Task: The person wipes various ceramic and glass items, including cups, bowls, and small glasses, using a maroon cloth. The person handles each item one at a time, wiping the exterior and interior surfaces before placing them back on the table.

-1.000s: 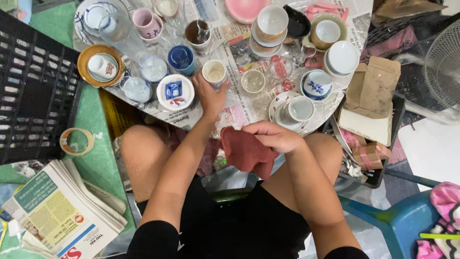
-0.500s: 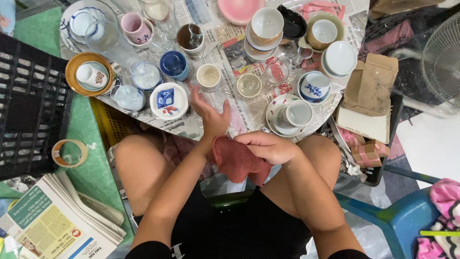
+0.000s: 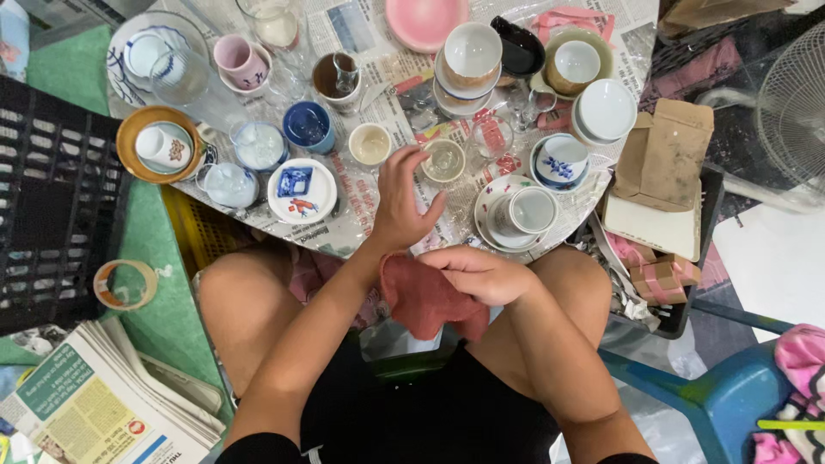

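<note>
One small clear glass cup (image 3: pixel 445 161) stands on the newspaper-covered table (image 3: pixel 344 225), just left of a white cup on a saucer (image 3: pixel 524 211). The left hand (image 3: pixel 402 199) reaches it, fingers spread, nothing grasped. The right hand (image 3: pixel 481 273) clenches a red cloth (image 3: pixel 423 297) above the lap.

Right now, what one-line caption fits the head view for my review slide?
Seated person's left hand reaches to a small clear glass among cups while the right hand holds a red cloth.
</note>
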